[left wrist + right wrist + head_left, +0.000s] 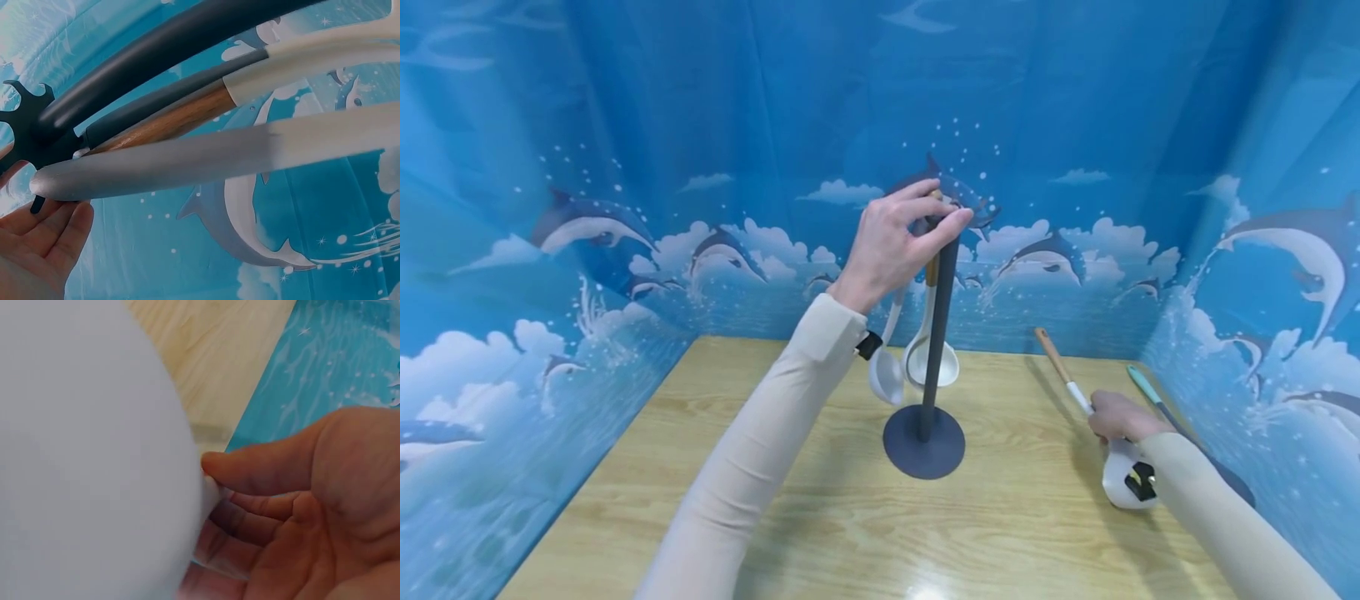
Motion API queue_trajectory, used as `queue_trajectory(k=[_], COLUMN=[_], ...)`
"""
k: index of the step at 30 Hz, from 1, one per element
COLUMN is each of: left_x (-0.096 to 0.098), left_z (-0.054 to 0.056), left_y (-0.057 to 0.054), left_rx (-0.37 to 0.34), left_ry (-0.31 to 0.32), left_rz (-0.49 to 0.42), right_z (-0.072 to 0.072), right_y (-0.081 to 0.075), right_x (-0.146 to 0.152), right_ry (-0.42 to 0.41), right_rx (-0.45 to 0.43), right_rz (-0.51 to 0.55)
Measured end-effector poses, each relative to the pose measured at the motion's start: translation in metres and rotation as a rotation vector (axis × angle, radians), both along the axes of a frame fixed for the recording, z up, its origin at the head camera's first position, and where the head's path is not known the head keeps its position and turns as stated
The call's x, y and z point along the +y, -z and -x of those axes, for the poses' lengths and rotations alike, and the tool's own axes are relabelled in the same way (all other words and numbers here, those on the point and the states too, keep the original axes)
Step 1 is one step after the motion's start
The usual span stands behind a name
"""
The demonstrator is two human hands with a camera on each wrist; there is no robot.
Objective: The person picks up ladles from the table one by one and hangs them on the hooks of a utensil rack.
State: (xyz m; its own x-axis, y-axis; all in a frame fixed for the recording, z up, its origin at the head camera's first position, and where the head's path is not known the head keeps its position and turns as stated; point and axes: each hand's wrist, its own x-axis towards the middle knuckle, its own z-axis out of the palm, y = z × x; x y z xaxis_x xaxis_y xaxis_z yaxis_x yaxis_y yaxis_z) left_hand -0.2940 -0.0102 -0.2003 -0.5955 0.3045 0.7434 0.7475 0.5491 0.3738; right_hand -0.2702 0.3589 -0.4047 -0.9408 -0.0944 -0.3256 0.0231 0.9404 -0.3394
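My left hand (898, 229) grips the hooked top of a dark grey utensil stand (934, 350), which stands upright on its round base. In the left wrist view, thumb and fingers are at the hook plate (28, 134). From it hang a white ladle (886, 377) and another white round-headed utensil (949, 367); a wooden handle (178, 115) and a grey handle (156, 165) show up close. At the right, my right hand (1120, 417) pinches the white neck of a wooden-handled kitchen utensil (1078, 395). Its broad white head (94, 450) fills much of the right wrist view.
A dark utensil with a mint-green handle (1142, 385) lies near the right edge of the wooden table (775, 508), beyond my right hand. Blue dolphin-print curtains (760, 100) enclose the back and both sides.
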Motion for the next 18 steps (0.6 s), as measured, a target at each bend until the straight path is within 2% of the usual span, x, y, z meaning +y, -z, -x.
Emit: queue_trajectory(k=[4,12,18], left_x=[-0.001,-0.002,-0.001], left_z=[0.001,0.004,0.005], left_y=[0.000,0.002,0.002], left_rx=[0.008,0.044,0.051], left_ry=[-0.007,0.035,0.055], left_rz=[0.005,-0.021,-0.040], right_z=[0.001,-0.001,-0.002], right_y=[-0.002,-0.006,-0.013], right_x=[-0.007,-0.023,-0.039], right_ry=[-0.015,-0.118,-0.125], right_rx=[0.024,0.201,0.233], right_rz=[0.024,0.032,0.119])
